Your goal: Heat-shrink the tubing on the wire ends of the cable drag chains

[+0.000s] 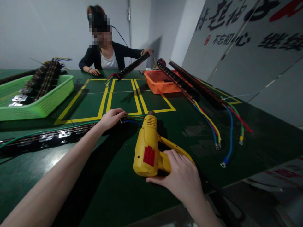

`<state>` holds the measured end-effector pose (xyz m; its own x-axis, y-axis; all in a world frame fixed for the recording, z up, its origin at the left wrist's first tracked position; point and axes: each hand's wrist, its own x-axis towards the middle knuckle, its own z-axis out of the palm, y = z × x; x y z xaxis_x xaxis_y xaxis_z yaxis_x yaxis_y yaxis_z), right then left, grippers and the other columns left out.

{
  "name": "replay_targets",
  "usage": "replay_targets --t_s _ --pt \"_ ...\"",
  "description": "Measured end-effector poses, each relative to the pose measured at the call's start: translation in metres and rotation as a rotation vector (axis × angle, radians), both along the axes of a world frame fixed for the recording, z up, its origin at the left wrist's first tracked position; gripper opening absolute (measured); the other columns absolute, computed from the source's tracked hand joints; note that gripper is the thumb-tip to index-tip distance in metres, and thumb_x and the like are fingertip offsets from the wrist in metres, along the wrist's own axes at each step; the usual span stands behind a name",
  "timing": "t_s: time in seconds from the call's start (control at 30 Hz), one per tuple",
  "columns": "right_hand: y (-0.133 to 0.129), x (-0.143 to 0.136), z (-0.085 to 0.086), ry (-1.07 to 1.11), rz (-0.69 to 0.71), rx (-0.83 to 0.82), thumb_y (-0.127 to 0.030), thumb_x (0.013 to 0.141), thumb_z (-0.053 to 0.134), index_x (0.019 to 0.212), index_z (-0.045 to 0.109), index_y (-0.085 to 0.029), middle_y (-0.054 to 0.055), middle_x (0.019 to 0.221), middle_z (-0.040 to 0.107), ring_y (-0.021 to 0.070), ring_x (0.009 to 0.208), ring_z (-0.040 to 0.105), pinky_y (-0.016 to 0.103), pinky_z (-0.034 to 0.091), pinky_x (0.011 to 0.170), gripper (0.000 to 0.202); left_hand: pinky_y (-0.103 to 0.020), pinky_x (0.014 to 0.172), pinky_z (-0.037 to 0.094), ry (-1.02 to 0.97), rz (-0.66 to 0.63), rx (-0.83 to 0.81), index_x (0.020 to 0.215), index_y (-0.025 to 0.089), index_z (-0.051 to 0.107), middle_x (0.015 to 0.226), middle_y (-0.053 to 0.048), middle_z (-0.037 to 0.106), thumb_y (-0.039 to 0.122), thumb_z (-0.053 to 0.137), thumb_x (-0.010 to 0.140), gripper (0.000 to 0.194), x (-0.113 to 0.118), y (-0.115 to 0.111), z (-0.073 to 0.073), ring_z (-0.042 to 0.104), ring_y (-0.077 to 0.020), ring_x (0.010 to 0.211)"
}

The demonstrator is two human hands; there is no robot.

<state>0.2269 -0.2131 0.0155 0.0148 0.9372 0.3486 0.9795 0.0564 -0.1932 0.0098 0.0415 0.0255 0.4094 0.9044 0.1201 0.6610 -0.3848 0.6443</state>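
Note:
A yellow heat gun (pixel 147 145) with a red label lies on the green table, its dark nozzle facing away from me. My right hand (pixel 182 170) is closed around its handle. My left hand (pixel 113 118) grips the end of a long black strip (pixel 63 134) with shiny metal parts, where green, yellow and blue wires come out. Those wires (pixel 134 118) run right, to behind the heat gun's nozzle. How the left fingertips close on the strip is partly hidden.
A green basket (pixel 56 94) of similar strips stands at left, an orange basket (pixel 161 87) at the back. Two strips (pixel 203 90) with lugged cables (pixel 230 135) lie at right. Across the table, a person (pixel 107 56) holds another strip (pixel 133 65). Yellow tape (pixel 104 101) marks the table.

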Motion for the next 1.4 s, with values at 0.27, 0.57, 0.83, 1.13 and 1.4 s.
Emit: replay_targets --t_s 0.27,0.57,0.83,1.13,1.4 --pt "-0.003 -0.006 0.001 -0.01 0.014 0.051 -0.087 0.059 0.055 0.093 0.057 -0.017 0.006 0.085 0.063 0.0257 0.079 0.062 0.035 0.042 0.068 0.078 -0.029 0.065 0.043 -0.005 -0.005 -0.028 0.089 0.021 0.068 0.078 -0.002 0.068 0.059 0.046 0.076 0.046 0.0 -0.002 0.002 0.061 -0.0198 0.069" --pt "0.002 -0.036 -0.009 0.104 0.063 0.168 -0.093 0.066 0.029 0.087 0.06 -0.017 0.006 0.079 0.063 0.024 0.074 0.061 0.036 0.039 0.065 0.084 -0.03 0.071 0.044 -0.118 -0.047 -0.082 0.09 0.018 0.067 0.084 -0.004 0.069 0.059 0.052 0.074 0.047 -0.001 0.002 -0.001 0.06 -0.0198 0.076" --pt "0.004 -0.048 -0.011 0.139 0.071 0.148 -0.096 0.062 0.027 0.086 0.06 -0.019 0.008 0.084 0.065 0.0247 0.076 0.062 0.037 0.041 0.066 0.087 -0.03 0.074 0.043 -0.105 -0.051 -0.063 0.088 0.018 0.066 0.087 -0.005 0.069 0.058 0.05 0.075 0.046 0.0 -0.001 0.004 0.06 -0.021 0.081" --pt "0.003 -0.037 -0.002 0.134 0.108 0.102 -0.093 0.061 0.041 0.091 0.061 -0.017 0.005 0.081 0.064 0.0226 0.075 0.062 0.035 0.04 0.068 0.084 -0.029 0.07 0.043 -0.112 -0.044 -0.077 0.084 0.017 0.065 0.081 -0.005 0.067 0.058 0.05 0.073 0.045 0.001 -0.005 0.008 0.058 -0.0201 0.078" --pt "-0.004 -0.006 0.004 0.07 0.036 0.018 -0.092 0.058 0.048 0.097 0.06 -0.015 0.008 0.088 0.065 0.0254 0.083 0.063 0.036 0.042 0.073 0.087 -0.03 0.072 0.043 -0.072 -0.027 -0.069 0.087 0.018 0.066 0.084 -0.004 0.068 0.058 0.048 0.075 0.046 0.0 -0.004 0.006 0.059 -0.0207 0.078"
